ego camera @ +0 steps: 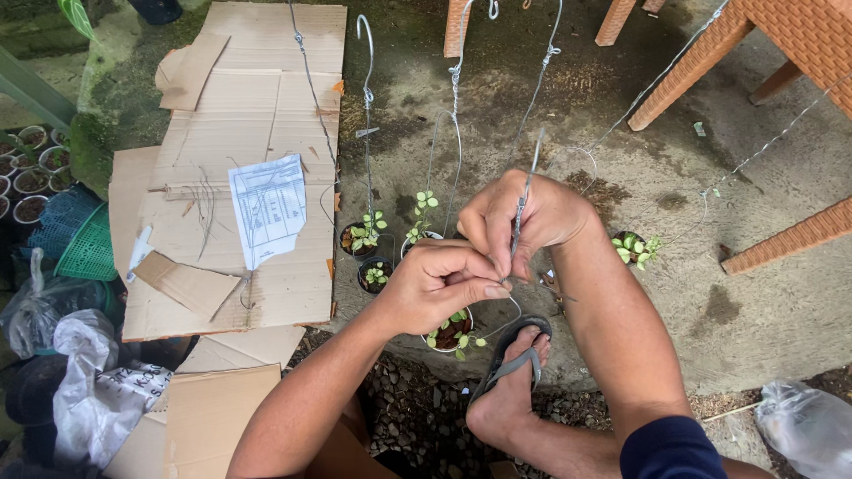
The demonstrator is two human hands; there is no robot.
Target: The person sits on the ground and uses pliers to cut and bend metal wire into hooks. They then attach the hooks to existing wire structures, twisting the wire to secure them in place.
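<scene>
The left hand (439, 284) is curled nearly shut, thumb pressed along the forefinger, pinching the lower end of a thin wire hanger (517, 222) right where the strands seem to twist together. Just beyond and touching it, the right hand (524, 217) is closed in a loose fist around the same wire, holding the strand upright between thumb and fingers. Neither hand has any slack in it; both are tight on the metal.

From where I stand, the worry is the wire itself. It looks springy and stiff, and I judge that if either pinch slips, the free end could whip back and nick a finger, or the twist could come undone. The small white pot (451, 333) with its green seedling sits directly below the hands, beside the foot in a grey sandal (515, 355) on the concrete; a dropped wire or a careless jerk could tip that pot or crush the leaves.

Further out, to the left, three more potted seedlings (368, 239) stand close together with wire hooks rising from them, so a snagged strand could drag one over. Another small plant (635, 248) sits off to the right, well apart. Flattened cardboard (248, 106) with a printed sheet of paper (268, 208) on it lies at the far left, and woven orange chair legs (683, 66) stand at the far right.
</scene>
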